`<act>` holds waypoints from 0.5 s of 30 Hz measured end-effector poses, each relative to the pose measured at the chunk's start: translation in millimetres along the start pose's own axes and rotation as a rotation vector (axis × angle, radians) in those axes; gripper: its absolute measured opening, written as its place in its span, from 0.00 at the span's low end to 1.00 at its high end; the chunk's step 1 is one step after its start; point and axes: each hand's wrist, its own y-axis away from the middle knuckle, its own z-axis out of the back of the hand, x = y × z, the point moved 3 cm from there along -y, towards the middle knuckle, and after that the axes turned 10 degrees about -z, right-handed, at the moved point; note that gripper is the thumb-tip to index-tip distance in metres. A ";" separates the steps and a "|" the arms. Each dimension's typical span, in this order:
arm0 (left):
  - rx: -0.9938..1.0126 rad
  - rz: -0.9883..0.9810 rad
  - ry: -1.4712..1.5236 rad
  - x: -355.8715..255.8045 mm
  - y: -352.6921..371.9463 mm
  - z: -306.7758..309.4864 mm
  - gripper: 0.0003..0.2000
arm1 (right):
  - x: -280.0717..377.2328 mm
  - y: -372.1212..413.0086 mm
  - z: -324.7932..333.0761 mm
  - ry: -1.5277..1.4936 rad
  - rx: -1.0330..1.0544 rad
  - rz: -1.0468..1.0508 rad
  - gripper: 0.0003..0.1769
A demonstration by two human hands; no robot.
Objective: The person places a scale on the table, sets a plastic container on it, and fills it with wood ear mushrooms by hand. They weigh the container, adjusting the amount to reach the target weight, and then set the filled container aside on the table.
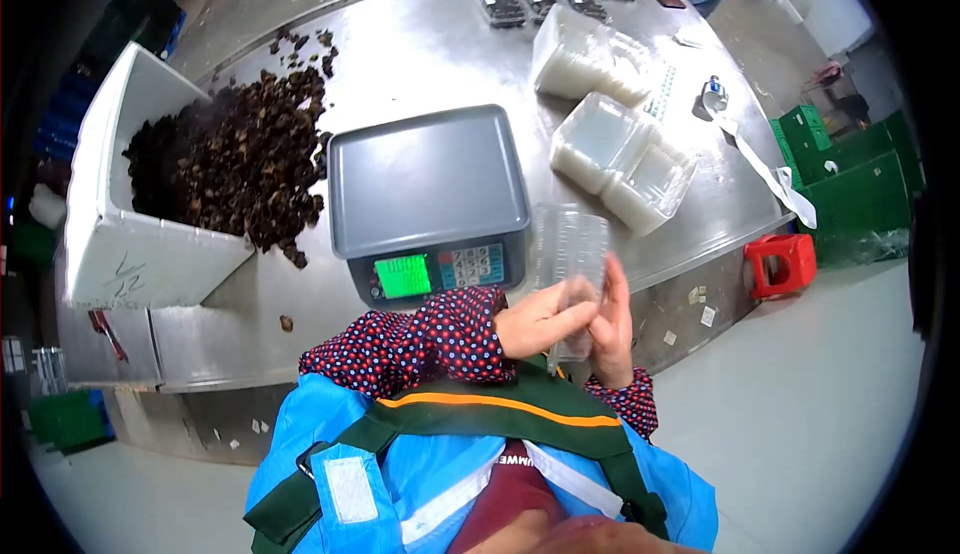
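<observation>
Close to my body, both hands are on a clear plastic container point(572, 239), tilted up above the table's front edge. My left hand point(540, 320) grips its lower part from the left, and my right hand point(612, 329) has its fingers along the right side. Just left of the container is a digital scale point(428, 179) with a bare grey pan and a lit green display point(402, 275). Beyond my hands, stacks of clear plastic containers point(600, 144) lie nested on their sides.
A white foam box point(150, 259) lies tipped at left, spilling dark brown dried pieces, perhaps mushrooms point(240, 154). Filled packs point(505, 6) stand along the far edge. Tape point(714, 94) lies at right. A red stool point(780, 264) and green crates point(860, 194) stand beyond the metal table.
</observation>
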 end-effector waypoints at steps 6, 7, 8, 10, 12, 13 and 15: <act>0.225 -0.110 -0.134 -24.5 28.7 -4.7 0.15 | -5.4 18.6 -16.0 0.008 0.106 -0.322 0.71; 0.232 -0.040 -0.211 -34.5 36.2 -1.2 0.15 | -9.7 22.2 -19.2 0.061 0.075 -0.294 0.71; 0.193 -0.041 -0.169 -34.1 44.9 2.0 0.15 | -9.7 25.1 -26.9 0.011 0.025 -0.280 0.70; 0.086 -0.050 -0.012 -26.3 58.0 7.2 0.15 | -10.9 23.2 -35.0 0.020 -0.119 -0.167 0.69; 0.022 -0.075 0.006 -25.5 71.6 10.8 0.14 | -8.1 25.7 -40.7 0.017 -0.164 -0.123 0.68; 0.069 -0.031 -0.049 -28.4 74.0 12.9 0.14 | -6.3 27.9 -45.3 0.086 -0.115 -0.094 0.68; 0.173 0.054 -0.163 -31.0 78.6 14.1 0.15 | -1.4 34.6 -53.6 0.224 -0.019 -0.031 0.68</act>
